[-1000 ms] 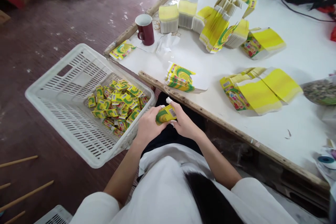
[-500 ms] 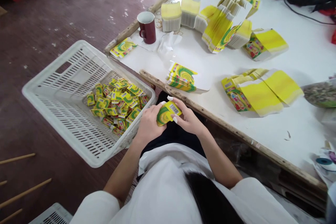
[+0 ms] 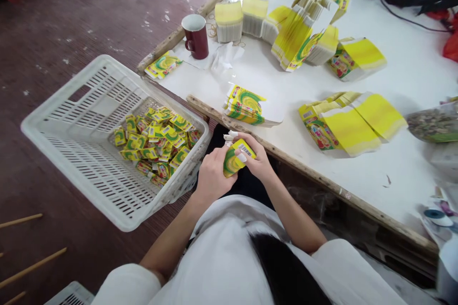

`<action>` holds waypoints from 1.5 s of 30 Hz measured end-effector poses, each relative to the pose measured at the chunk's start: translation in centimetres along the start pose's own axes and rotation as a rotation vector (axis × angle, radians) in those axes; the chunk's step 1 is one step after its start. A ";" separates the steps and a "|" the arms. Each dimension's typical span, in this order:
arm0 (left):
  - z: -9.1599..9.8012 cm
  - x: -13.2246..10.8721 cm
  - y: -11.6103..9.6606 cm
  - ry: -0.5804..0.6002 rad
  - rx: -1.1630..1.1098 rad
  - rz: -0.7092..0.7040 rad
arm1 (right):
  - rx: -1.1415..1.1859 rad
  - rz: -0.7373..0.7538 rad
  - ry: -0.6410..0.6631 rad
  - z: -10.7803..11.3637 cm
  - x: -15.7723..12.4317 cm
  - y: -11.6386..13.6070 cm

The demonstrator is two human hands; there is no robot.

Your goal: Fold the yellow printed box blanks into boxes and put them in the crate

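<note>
Between my two hands, over my lap, is a small yellow and green box (image 3: 232, 164) with a barcode on its end panel. My left hand (image 3: 213, 171) is closed around its left side. My right hand (image 3: 258, 158) grips the barcode end, its thumb across the panel and its fingers behind the far edge. Just beyond, at the table edge, lies a stack of flattened boxes (image 3: 246, 105) with the same print. To the left, a white plastic basket (image 3: 77, 171) holds a heap of small yellow boxes (image 3: 157, 140).
A maroon mug (image 3: 196, 40) stands near the table's left corner beside one flat box (image 3: 163, 64). Bundles of folded yellow cartons (image 3: 358, 121) cover parts of the white table (image 3: 372, 186). Its wooden edge strip (image 3: 304, 164) runs right in front of me. Wooden sticks (image 3: 34, 267) show at lower left.
Both hands and the box have shifted slightly right and tilted a little. The right thumb has moved up over the barcode panel. The whole view has drifted slightly.
</note>
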State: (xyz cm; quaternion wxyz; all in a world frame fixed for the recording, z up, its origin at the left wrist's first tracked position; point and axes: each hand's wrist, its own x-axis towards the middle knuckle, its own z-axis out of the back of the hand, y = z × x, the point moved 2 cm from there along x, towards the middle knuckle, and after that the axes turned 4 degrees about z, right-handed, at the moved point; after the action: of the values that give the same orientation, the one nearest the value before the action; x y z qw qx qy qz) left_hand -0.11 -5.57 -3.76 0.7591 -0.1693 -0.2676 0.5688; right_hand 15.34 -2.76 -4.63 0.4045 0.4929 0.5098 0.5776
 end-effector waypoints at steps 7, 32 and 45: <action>-0.2 -0.3 0.0 0.006 -0.092 0.075 | 0.026 0.037 -0.076 -0.6 -0.4 0.2; -1.6 -0.1 0.3 -0.073 -0.011 0.202 | -0.396 0.064 -0.342 -2.5 0.5 0.0; 5.9 0.1 10.8 -0.329 0.150 0.651 | -1.123 -0.156 -0.433 6.2 7.5 0.5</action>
State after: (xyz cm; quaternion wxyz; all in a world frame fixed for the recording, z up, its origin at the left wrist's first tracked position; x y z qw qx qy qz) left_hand -12.02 -2.58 -5.09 0.4957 -0.0956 -0.2756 0.8180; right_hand 20.01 5.57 -2.99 0.7384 0.2714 0.0678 0.6136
